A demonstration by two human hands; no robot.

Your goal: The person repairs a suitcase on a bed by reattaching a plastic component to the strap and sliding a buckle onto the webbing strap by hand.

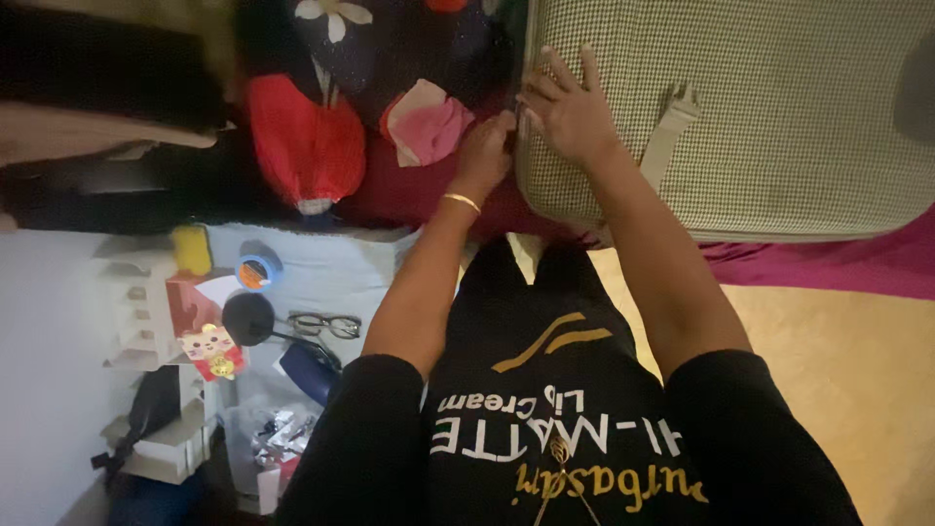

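At the near left corner of a large checked fabric case (769, 107) both hands meet. The right hand (570, 107) lies flat on the case's top with its fingers spread — open, pressing on the cloth and gripping nothing. The left hand (484, 151) is curled just beside it against the case's left edge, touching the right hand at the thumb side; its fingers seem pinched on something small at that edge, but what they hold is hidden, so I cannot tell. A thin gold bangle (462, 202) circles the left wrist. A beige strap (667, 131) runs slantwise across the case's top, right of the right hand. The case rests on a magenta sheet (857, 263) that shows along its near side. Left of the case lies a heap of clothes — a pink folded piece (429, 127) closest to the left hand, a red pleated garment (307, 146) further left. Well away from the case, down by the person's left arm, a low pale surface (331, 268) carries a pair of glasses (324, 324), a black round mirror (248, 318), a roll of tape (259, 270) and a small red box (212, 353).
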